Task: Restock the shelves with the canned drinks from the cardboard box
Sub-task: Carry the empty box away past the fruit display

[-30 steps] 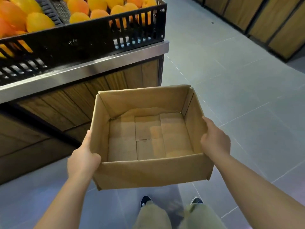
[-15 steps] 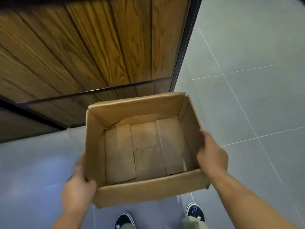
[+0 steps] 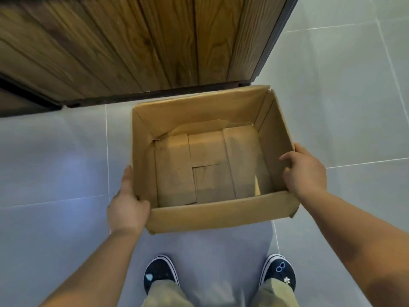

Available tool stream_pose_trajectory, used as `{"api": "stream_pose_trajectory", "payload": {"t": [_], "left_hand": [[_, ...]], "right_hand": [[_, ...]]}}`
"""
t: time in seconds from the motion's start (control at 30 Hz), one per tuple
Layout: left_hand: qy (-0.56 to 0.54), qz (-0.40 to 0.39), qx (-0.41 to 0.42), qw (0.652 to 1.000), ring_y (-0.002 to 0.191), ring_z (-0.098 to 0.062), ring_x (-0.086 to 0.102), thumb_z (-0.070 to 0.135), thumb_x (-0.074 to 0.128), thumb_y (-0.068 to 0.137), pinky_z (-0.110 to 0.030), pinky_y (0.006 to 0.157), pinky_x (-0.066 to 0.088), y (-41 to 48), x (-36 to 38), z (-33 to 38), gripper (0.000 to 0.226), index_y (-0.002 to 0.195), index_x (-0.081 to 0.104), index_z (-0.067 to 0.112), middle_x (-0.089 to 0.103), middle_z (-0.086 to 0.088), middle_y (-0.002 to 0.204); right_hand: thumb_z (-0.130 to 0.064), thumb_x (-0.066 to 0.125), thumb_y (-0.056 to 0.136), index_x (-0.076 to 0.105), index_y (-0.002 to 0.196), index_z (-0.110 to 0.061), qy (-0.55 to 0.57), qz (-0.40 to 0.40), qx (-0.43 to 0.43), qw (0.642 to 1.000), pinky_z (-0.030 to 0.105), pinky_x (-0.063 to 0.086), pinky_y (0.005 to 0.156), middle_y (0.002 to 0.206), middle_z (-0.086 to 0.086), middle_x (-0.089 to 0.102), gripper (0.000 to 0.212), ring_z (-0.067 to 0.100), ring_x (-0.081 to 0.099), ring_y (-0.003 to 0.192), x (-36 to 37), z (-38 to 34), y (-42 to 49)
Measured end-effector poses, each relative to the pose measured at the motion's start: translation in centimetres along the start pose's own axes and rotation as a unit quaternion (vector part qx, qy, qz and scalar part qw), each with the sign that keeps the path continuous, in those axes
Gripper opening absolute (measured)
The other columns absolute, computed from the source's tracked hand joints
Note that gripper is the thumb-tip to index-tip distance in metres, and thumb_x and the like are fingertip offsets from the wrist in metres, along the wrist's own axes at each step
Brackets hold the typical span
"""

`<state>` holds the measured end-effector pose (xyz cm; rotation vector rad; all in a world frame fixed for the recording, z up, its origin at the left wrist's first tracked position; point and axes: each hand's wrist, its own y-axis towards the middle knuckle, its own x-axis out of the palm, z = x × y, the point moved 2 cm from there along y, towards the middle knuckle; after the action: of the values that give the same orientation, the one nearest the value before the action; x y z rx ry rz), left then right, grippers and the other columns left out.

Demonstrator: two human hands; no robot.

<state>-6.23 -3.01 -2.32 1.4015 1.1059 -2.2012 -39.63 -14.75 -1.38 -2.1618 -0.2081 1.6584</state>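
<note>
An open brown cardboard box [image 3: 212,216] is low over the grey tiled floor in front of my feet. Nothing lies inside it; only its folded bottom flaps show. No cans are in view. My left hand [image 3: 127,207] grips the box's left wall near the front corner, thumb along the outside. My right hand [image 3: 305,171] holds the right wall, fingers curled over its rim into the box. Whether the box rests on the floor or hangs just above it, I cannot tell.
A wood-panelled display base [image 3: 132,45] with a dark kick strip [image 3: 155,94] stands just behind the box. Grey floor tiles [image 3: 343,96] spread to the right and left. My two dark shoes [image 3: 160,273] stand just behind the box's near side.
My view has tipped down from the fruit crate to the floor. The box has gone down with both hands on it, and now sits close to the display base.
</note>
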Motion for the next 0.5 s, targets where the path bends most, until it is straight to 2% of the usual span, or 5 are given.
{"api": "stream_pose_trajectory", "payload": {"t": [0.13, 0.3, 0.4, 0.5], "left_hand": [[-0.005, 0.011, -0.013, 1.0, 0.089, -0.044, 0.059, 0.0, 0.048, 0.078, -0.038, 0.073, 0.043, 1.7, 2.9, 0.1, 0.084, 0.149, 0.016, 0.031, 0.062, -0.027, 0.102], [-0.01, 0.033, -0.005, 0.999, 0.1, -0.044, 0.057, -0.001, 0.046, 0.079, -0.04, 0.083, 0.044, 4.4, 4.5, 0.5, 0.085, 0.15, 0.01, 0.031, 0.059, -0.024, 0.116], [-0.019, 0.037, 0.0, 0.999, 0.106, -0.043, 0.054, -0.002, 0.046, 0.08, -0.041, 0.089, 0.044, 5.9, 5.1, 0.7, 0.087, 0.15, 0.006, 0.03, 0.056, -0.022, 0.123], [-0.016, 0.038, 0.003, 0.999, 0.108, -0.042, 0.052, -0.003, 0.043, 0.082, -0.042, 0.09, 0.042, 6.7, 5.3, 1.1, 0.086, 0.15, 0.002, 0.028, 0.051, -0.02, 0.127]], "right_hand": [[0.002, 0.054, 0.08, 0.067, 0.101, -0.013, 0.003, -0.008, -0.014, 1.0, 0.033, 0.045, 0.085, 0.128, 0.0, 0.054, 0.029, 0.032, 0.057, 0.102, 3.1, 0.5, 2.4], [0.004, 0.046, 0.082, 0.059, 0.12, -0.006, 0.043, 0.006, -0.026, 0.999, 0.033, 0.041, 0.093, 0.135, 0.005, 0.049, 0.041, 0.036, 0.052, 0.112, 5.3, -0.3, 4.5], [0.003, 0.043, 0.081, 0.048, 0.132, -0.008, 0.054, -0.016, -0.033, 0.998, 0.036, 0.037, 0.102, 0.148, 0.003, 0.033, 0.052, 0.035, 0.046, 0.123, 6.0, -1.2, 5.5], [0.001, 0.043, 0.082, 0.034, 0.142, -0.012, 0.056, -0.053, -0.022, 0.997, 0.036, 0.034, 0.104, 0.156, -0.002, 0.015, 0.062, 0.032, 0.04, 0.13, 6.2, -1.6, 6.0]]}}
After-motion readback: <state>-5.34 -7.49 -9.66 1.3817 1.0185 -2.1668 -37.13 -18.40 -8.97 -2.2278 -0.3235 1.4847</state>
